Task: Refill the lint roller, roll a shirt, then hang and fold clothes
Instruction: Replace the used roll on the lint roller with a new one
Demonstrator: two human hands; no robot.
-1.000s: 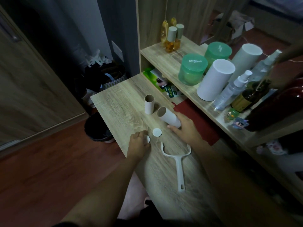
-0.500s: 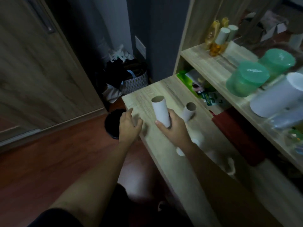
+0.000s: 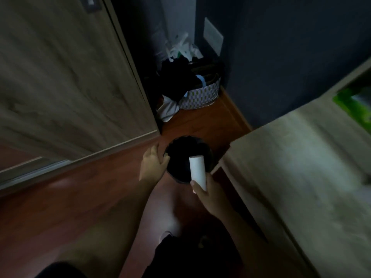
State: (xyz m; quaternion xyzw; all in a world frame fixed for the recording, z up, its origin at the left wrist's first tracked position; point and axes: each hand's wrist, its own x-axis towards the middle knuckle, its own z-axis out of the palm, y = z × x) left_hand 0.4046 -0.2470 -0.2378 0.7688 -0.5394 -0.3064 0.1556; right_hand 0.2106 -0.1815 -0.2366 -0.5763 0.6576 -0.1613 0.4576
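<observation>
Tube [image 3: 198, 171]: white, cardboard-like, open end up, tilted slightly away from the person. Lower end is clamped in the right hand [image 3: 204, 194]; thumb crosses the front of it near the bottom, fingers wrap behind. The upper part stands over the dark mouth of the bin [image 3: 180, 157].

Right arm reaches forward and down from lower right, forearm bare, wrist roughly straight, hand just off the near rim of the bin.

Left arm comes in from lower left, also bare. Left hand [image 3: 153, 164] is loosely spread, fingers apart and slightly curled, holding nothing. Its fingertips lie at the bin's left rim; blur prevents telling whether they touch or just hover beside it.

The two hands are apart, the bin's near edge between them.

Bin: small, round, black, standing on the red-brown floor [image 3: 80, 197] directly ahead of both hands. Contents too dark to make out.

Right of the right hand: the corner and pale wood-grain top of a table [image 3: 301, 167], motion-blurred; its corner is near the bin. Something green [image 3: 353, 103] lies at the far right edge.

Left of the left hand: a big wood-grain door [image 3: 60, 77].

Beyond the bin, in the corner by a dark wall: a patterned basket [image 3: 202, 95] heaped with dark clothes [image 3: 176, 77] and pale bags.

Below the hands: the person's knees, dim.
</observation>
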